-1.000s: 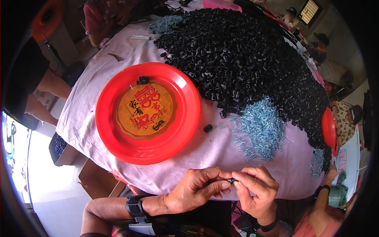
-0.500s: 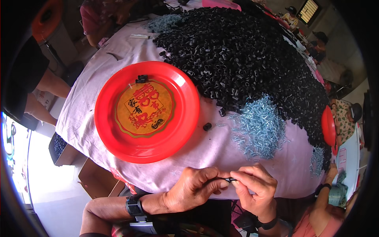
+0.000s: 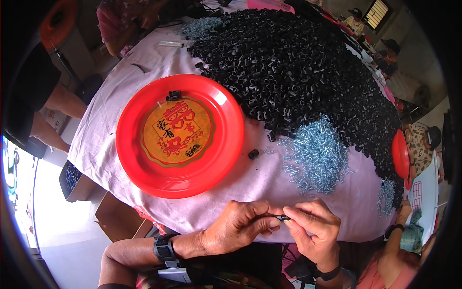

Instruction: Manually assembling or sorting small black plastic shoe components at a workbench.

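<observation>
My left hand (image 3: 236, 226) and my right hand (image 3: 315, 231) meet over the near edge of the cloth. Between their fingertips sits a small black plastic piece (image 3: 283, 218), pinched from both sides. Fingers cover most of it, and whether a screw is in it I cannot make out. Beyond my hands, one loose black piece (image 3: 253, 154) lies on the cloth. A red plate (image 3: 178, 189) with a yellow printed centre stands to the left; a few joined black pieces (image 3: 173, 95) rest near its far rim. Right of the plate is a heap of small silvery-blue screws (image 3: 320, 156).
A large pile of black pieces (image 3: 279, 62) covers the far and right side of the pink cloth (image 3: 120, 101). A second screw heap (image 3: 199, 29) lies at the back. Open cardboard boxes (image 3: 118, 216) stand lower left. A co-worker's arm (image 3: 394, 233) shows at right; other people sit around.
Both hands have shifted slightly to the right, still pinching the black piece. A little more of it shows between the fingertips.
</observation>
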Motion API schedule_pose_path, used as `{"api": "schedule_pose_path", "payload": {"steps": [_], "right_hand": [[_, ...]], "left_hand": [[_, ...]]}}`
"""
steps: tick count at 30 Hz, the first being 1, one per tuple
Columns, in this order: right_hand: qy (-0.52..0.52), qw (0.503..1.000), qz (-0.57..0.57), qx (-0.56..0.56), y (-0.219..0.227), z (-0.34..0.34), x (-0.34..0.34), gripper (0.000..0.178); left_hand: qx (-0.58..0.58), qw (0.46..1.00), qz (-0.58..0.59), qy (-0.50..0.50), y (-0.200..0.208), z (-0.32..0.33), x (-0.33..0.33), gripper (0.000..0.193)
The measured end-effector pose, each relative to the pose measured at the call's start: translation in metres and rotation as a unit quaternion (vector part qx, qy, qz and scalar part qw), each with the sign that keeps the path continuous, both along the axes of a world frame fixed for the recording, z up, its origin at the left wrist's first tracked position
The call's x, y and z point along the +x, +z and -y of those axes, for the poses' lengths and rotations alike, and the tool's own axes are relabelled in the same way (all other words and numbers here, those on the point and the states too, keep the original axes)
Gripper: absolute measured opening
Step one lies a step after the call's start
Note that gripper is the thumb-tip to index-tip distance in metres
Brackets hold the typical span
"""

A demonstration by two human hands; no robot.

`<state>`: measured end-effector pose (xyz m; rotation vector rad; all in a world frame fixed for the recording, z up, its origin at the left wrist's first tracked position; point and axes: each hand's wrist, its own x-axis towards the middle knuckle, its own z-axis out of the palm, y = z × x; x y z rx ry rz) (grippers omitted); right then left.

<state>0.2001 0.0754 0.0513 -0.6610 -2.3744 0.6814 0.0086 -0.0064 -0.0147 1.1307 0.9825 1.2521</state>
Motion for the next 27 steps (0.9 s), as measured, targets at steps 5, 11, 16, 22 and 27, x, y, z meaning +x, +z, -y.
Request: {"api": "schedule_pose_path", "payload": {"steps": [5,11,16,22,27], "right_hand": [[-0.011,1.0,-0.004,-0.008,0.0044,-0.001,-0.0012,0.029],[-0.007,0.999,-0.009,0.031,-0.0008,0.0012,0.0009,0.025],[-0.008,0.999,-0.011,0.05,-0.003,0.0025,0.0001,0.025],[-0.007,1.0,-0.006,0.028,-0.0019,0.0025,-0.001,0.024],[-0.009,1.0,0.002,-0.009,-0.0043,0.0043,-0.0004,0.024]], "left_hand": [[-0.008,1.0,0.029,0.002,-0.001,0.0008,0.0014,0.025],[-0.019,0.999,0.043,0.006,-0.004,0.0017,0.0032,0.026],[0.006,1.0,-0.013,0.021,-0.0023,0.004,0.0035,0.026],[0.023,0.998,-0.047,0.035,0.0014,0.0053,0.0048,0.023],[0.097,0.977,-0.177,0.069,0.0046,0.0066,0.0026,0.021]]}}
